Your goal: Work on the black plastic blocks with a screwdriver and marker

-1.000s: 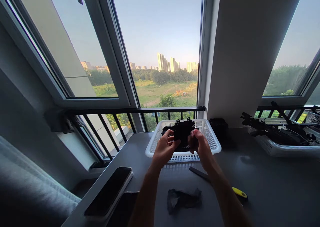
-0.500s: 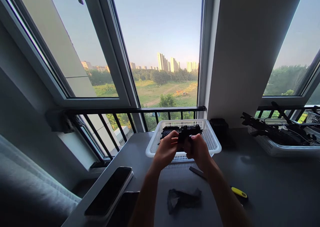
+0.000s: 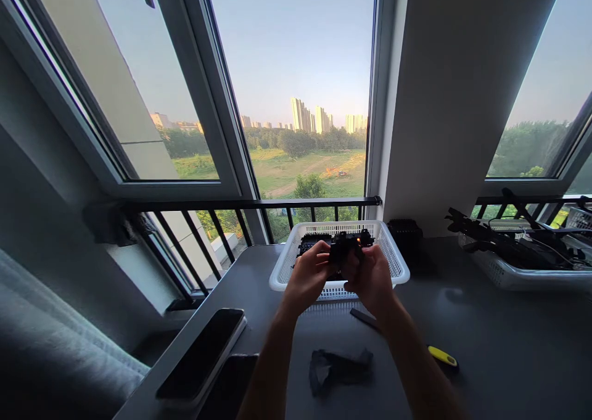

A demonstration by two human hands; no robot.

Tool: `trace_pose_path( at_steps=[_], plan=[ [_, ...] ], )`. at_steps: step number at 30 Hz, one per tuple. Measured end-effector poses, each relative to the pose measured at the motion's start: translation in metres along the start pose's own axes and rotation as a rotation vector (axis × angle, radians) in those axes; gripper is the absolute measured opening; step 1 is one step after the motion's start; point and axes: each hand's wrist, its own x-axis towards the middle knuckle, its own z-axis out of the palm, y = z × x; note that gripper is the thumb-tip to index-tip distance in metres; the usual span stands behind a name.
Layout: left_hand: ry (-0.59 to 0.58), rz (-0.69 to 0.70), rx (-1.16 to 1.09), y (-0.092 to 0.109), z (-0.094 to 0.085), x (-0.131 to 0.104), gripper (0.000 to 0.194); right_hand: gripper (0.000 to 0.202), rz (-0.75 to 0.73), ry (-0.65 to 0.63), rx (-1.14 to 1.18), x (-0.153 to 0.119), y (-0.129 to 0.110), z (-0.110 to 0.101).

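Observation:
Between my two hands is a small black mechanical part (image 3: 341, 247), too dark to name more exactly. My left hand (image 3: 309, 277) grips its left end, thumb and fingers closed. On its right side my right hand (image 3: 374, 278) is closed, fingers curled against it; a small orange glint shows there. Directly beneath and behind the hands stands a white plastic basket (image 3: 279, 278) with perforated sides. More dark parts (image 3: 311, 241) lie in the basket, partly hidden by my hands and the held part.
A crumpled dark piece (image 3: 340, 369), a flat dark strip (image 3: 363, 316) and a yellow-and-black handle (image 3: 443, 356) lie on the grey table. Two phone-like slabs (image 3: 203, 352) rest at the left. Another loaded basket (image 3: 522, 278) stands right, near a black block (image 3: 405, 230).
My right hand has shifted its fingers on the black part, and an orange glint now shows there. The left hand stays in place.

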Motion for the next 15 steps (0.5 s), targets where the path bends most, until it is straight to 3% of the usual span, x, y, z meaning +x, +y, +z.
trace_pose_path(
  at_steps=[4, 8, 11, 15],
  plan=[
    [0.007, 0.002, -0.010, 0.000, 0.000, 0.000, 0.020, 0.029, -0.019, -0.041, -0.165, -0.004, 0.001, 0.004],
    [0.103, -0.012, -0.012, -0.003, -0.002, 0.002, 0.024, 0.038, -0.060, -0.089, -0.255, -0.010, -0.008, 0.003],
    [0.177, -0.004, -0.088, -0.007, -0.003, 0.006, 0.036, 0.038, -0.168, 0.039, -0.306, -0.011, -0.017, -0.006],
    [0.305, 0.131, -0.283, -0.008, -0.004, 0.011, 0.037, 0.035, -0.304, 0.230, -0.497, -0.009, -0.023, -0.019]
  ],
)
